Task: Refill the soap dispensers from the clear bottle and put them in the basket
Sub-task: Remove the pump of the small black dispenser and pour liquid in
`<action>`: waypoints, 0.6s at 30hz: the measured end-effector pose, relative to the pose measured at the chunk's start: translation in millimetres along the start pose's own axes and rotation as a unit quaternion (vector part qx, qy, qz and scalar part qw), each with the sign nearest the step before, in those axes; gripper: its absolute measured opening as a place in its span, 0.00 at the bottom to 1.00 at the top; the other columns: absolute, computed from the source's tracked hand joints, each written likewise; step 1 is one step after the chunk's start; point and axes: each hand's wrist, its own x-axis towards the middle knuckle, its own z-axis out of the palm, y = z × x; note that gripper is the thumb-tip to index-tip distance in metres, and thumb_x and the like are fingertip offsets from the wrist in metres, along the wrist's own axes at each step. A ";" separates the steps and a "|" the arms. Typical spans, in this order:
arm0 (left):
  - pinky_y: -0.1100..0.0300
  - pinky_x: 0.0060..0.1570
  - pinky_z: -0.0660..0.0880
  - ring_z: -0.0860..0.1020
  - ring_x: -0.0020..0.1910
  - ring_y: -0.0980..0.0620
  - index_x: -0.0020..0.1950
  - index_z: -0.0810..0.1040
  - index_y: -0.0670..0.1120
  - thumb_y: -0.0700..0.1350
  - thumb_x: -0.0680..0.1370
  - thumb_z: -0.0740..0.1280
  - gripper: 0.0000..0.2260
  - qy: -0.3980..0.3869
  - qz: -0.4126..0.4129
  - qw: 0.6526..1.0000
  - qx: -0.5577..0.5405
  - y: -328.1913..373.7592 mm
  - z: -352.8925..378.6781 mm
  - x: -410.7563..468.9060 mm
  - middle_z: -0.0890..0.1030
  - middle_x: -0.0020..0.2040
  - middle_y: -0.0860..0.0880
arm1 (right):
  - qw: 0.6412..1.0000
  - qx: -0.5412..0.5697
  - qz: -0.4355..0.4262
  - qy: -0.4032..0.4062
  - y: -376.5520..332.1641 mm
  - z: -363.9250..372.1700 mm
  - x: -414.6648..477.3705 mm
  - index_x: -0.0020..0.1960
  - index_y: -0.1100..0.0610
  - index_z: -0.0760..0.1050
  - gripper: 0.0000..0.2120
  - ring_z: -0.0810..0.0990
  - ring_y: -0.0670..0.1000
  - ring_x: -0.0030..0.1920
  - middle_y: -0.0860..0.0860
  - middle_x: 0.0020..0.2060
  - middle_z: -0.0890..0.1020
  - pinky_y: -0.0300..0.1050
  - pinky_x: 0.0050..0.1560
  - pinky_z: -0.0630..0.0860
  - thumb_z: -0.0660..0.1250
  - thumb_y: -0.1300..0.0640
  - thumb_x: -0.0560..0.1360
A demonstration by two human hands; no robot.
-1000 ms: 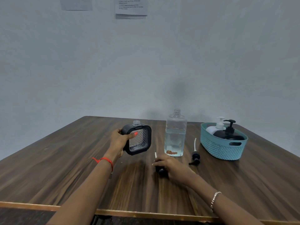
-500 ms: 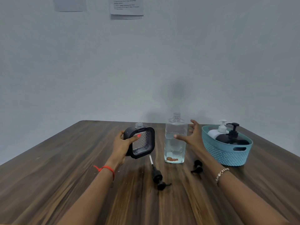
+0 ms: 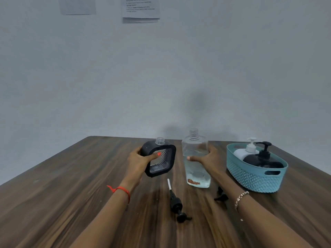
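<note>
My left hand [image 3: 138, 161] grips a black square soap dispenser [image 3: 161, 160] with a clear patterned window and an open neck, tilted above the table. My right hand [image 3: 208, 158] wraps around the clear bottle [image 3: 196, 158], which stands upright, uncapped, about half full of liquid. A black pump head with a white tube [image 3: 176, 204] lies on the table in front of the two. A second black pump [image 3: 221, 195] lies partly hidden under my right forearm. The teal basket [image 3: 254, 178] at the right holds a white dispenser [image 3: 246, 151] and a black dispenser [image 3: 263, 158].
The dark wooden table [image 3: 71, 185] runs back to a plain grey wall. Two paper sheets [image 3: 140, 8] hang on the wall high up. The basket stands close to the right of the clear bottle.
My right hand left the pump head lying on the table, reached to the clear bottle and closed around it. My left hand kept holding the black dispenser in about the same place.
</note>
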 end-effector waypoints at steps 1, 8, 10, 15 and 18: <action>0.56 0.41 0.80 0.83 0.41 0.51 0.49 0.79 0.46 0.39 0.63 0.79 0.17 0.005 0.011 1.000 0.012 1.1 2.1 -1.0 0.84 0.43 0.49 | 0.999 -0.030 -0.013 0.008 -4.2 -0.2 -0.7 0.49 0.49 0.74 0.25 0.77 0.39 0.41 0.40 0.41 0.79 0.31 0.36 0.71 0.81 0.54 0.56; 0.53 0.45 0.80 0.82 0.42 0.48 0.46 0.77 0.48 0.39 0.62 0.79 0.17 0.046 0.062 0.995 0.056 7.1 16.5 -13.5 0.83 0.44 0.46 | 0.980 -0.179 -0.085 0.000 -34.4 -11.1 4.7 0.59 0.51 0.70 0.33 0.79 0.54 0.50 0.51 0.50 0.81 0.51 0.51 0.77 0.77 0.62 0.57; 0.52 0.45 0.80 0.82 0.42 0.48 0.45 0.77 0.48 0.40 0.62 0.80 0.17 0.053 0.075 0.993 0.070 8.3 20.5 -18.5 0.83 0.44 0.46 | 0.967 -0.232 -0.109 0.006 -41.3 -14.4 4.2 0.60 0.51 0.70 0.33 0.79 0.56 0.51 0.51 0.50 0.81 0.54 0.54 0.76 0.77 0.61 0.58; 0.55 0.41 0.79 0.81 0.42 0.49 0.50 0.79 0.44 0.43 0.61 0.80 0.20 0.079 0.113 0.984 0.111 11.3 29.4 -32.8 0.83 0.44 0.47 | 0.935 -0.317 -0.153 0.039 -52.7 -17.8 0.8 0.64 0.49 0.69 0.32 0.76 0.55 0.53 0.49 0.52 0.80 0.52 0.54 0.67 0.71 0.62 0.61; 0.61 0.38 0.75 0.80 0.40 0.50 0.49 0.79 0.44 0.42 0.61 0.80 0.19 0.093 0.122 0.983 0.104 13.8 33.5 -39.5 0.82 0.42 0.48 | 0.920 -0.355 -0.163 0.039 -59.5 -19.6 -1.4 0.65 0.49 0.68 0.32 0.74 0.55 0.53 0.49 0.52 0.79 0.50 0.51 0.65 0.67 0.64 0.62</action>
